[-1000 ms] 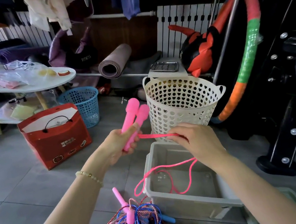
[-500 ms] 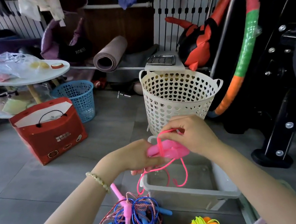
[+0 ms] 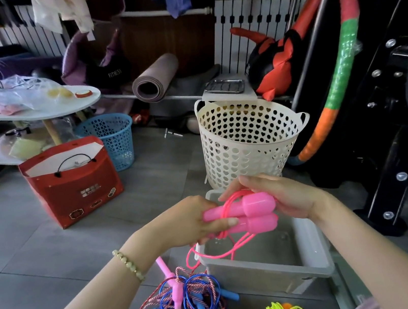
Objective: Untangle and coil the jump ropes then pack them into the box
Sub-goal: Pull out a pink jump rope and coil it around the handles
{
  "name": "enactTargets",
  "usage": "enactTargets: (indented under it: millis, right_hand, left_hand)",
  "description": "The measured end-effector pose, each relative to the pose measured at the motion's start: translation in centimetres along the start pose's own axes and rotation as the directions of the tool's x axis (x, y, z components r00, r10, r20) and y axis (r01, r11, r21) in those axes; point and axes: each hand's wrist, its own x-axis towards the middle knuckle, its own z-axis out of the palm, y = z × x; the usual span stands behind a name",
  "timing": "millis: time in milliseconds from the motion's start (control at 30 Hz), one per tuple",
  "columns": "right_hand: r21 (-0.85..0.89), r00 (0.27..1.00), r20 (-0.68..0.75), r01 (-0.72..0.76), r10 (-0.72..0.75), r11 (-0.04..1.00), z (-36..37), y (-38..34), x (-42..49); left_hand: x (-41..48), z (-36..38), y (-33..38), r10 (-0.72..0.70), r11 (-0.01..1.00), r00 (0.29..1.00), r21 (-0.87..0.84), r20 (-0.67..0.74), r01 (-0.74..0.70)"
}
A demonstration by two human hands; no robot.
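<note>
- We see the left hand (image 3: 189, 223) curled tight round the thin ends of the pink jump rope (image 3: 249, 214) handles, with the thumb on the lower one.
- The right hand (image 3: 282, 198) wraps round the fat ends, and pink cord loops sit under its bent fingers.
- The handles lie sideways, one above the other, right over the grey box (image 3: 257, 276).
- A loop of pink cord hangs over the box's near corner.
- A second ago the handles pointed up in the left hand, and the right hand pulled the cord sideways. Now both hands grip the handles and less cord hangs loose.
- A messy pile of ropes (image 3: 191, 300) lies near the box.
</note>
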Motion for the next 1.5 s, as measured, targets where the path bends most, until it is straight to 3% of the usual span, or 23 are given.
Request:
enactTargets:
  millis: [167, 333, 400, 600, 733, 900, 1000, 1033, 1067, 1100, 1133, 1167, 1200, 1233, 1267, 1300, 1333, 1367, 1400, 1433, 1500]
  right_hand:
    - [-0.115, 0.963, -0.159, 0.202, -0.219, 0.973, 1.1, -0.2, -0.4]
    - [0.131, 0.988, -0.006, 0.151, -0.152, 0.98, 1.2, 0.6, -1.0]
    - [0.136, 0.993, 0.017, 0.115, -0.118, 0.984, 1.6, 0.8, -1.2]
    - [-0.294, 0.993, -0.028, 0.1, -0.113, 0.951, 4.2, 0.6, -0.4]
    - [-0.52, 0.931, -0.262, 0.084, -0.253, 0.85, 4.3, 1.7, 0.5]
    - [-0.73, 0.877, -0.337, -0.014, -0.342, 0.684, 3.9, 1.7, 0.9]
    - [-0.88, 0.867, -0.38, -0.232, -0.321, 0.415, 4.1, 1.8, 1.2]
    - [-0.872, 0.872, -0.393, -0.254, -0.291, 0.418, 4.3, 1.9, 1.2]
    - [-0.801, 0.877, -0.421, -0.238, -0.233, 0.55, 4.3, 2.0, 1.2]
    - [-0.613, 0.884, -0.449, -0.202, -0.127, 0.764, 4.5, 1.9, 1.2]
    - [-0.319, 0.897, -0.442, -0.15, -0.007, 0.936, 4.7, 1.9, 1.3]
    - [-0.006, 0.906, -0.412, -0.112, 0.1, 0.994, 4.8, 1.8, 1.3]
    - [0.233, 0.903, -0.392, -0.086, 0.174, 0.969, 4.7, 1.7, 1.4]
    - [0.328, 0.892, -0.4, -0.076, 0.211, 0.942, 4.7, 1.8, 1.5]
    - [0.249, 0.878, -0.438, -0.089, 0.195, 0.964, 4.7, 1.9, 1.6]
    - [0.01, 0.864, -0.489, -0.132, 0.12, 0.991, 4.7, 1.9, 1.7]
    - [-0.326, 0.858, -0.514, -0.186, -0.008, 0.927, 4.5, 2.2, 1.6]
    - [-0.594, 0.857, -0.5, -0.235, -0.124, 0.77, 4.4, 2.4, 1.6]
    - [-0.713, 0.845, -0.495, -0.262, -0.202, 0.65, 4.3, 2.6, 1.6]
    - [-0.72, 0.825, -0.512, -0.261, -0.239, 0.643, 4.1, 2.6, 1.6]
    - [-0.521, 0.795, -0.573, -0.166, -0.199, 0.837, 3.8, 2.7, 1.7]
  left_hand:
    - [-0.4, -0.4, 0.1, -0.024, 0.984, 0.999, -0.174, 0.034, 0.029]
    - [-1.0, -0.5, 0.5, 0.015, 0.933, 0.996, -0.36, 0.085, 0.016]
    - [-1.0, -0.9, 0.6, 0.004, 0.902, 0.995, -0.431, 0.097, 0.038]
    - [-1.0, -0.9, 0.5, -0.028, 0.82, 0.992, -0.565, 0.123, 0.094]
    - [-0.3, -1.2, -0.2, -0.138, 0.828, 0.99, -0.551, -0.017, 0.106]
    - [1.0, -0.7, -0.8, -0.285, 0.83, 0.924, -0.548, -0.256, 0.104]
    - [1.7, -0.3, -0.9, -0.32, 0.811, 0.891, -0.58, -0.321, 0.082]
    - [1.8, -0.3, -0.9, -0.335, 0.8, 0.877, -0.595, -0.344, 0.072]
    - [2.0, -0.2, -1.0, -0.352, 0.79, 0.863, -0.609, -0.363, 0.066]
    - [2.1, -0.2, -1.0, -0.368, 0.782, 0.85, -0.62, -0.378, 0.064]
    - [2.2, -0.2, -1.1, -0.384, 0.776, 0.838, -0.627, -0.388, 0.065]
    - [2.3, -0.1, -1.2, -0.397, 0.771, 0.827, -0.633, -0.397, 0.066]
    - [2.4, -0.1, -1.3, -0.41, 0.764, 0.817, -0.642, -0.406, 0.064]
    - [2.6, 0.0, -1.3, -0.421, 0.757, 0.807, -0.65, -0.414, 0.062]
    - [2.7, 0.1, -1.4, -0.429, 0.756, 0.798, -0.652, -0.423, 0.061]
    - [2.9, 0.2, -1.4, -0.434, 0.759, 0.791, -0.648, -0.431, 0.063]
    - [3.0, 0.3, -1.4, -0.438, 0.761, 0.787, -0.646, -0.435, 0.066]
    - [3.1, 0.4, -1.4, -0.443, 0.757, 0.784, -0.65, -0.435, 0.067]
    - [3.2, 0.5, -1.4, -0.451, 0.749, 0.779, -0.66, -0.435, 0.065]
    - [3.2, 0.4, -1.4, -0.462, 0.737, 0.77, -0.673, -0.44, 0.059]
    - [3.2, 0.0, -1.5, -0.489, 0.716, 0.741, -0.697, -0.46, 0.04]
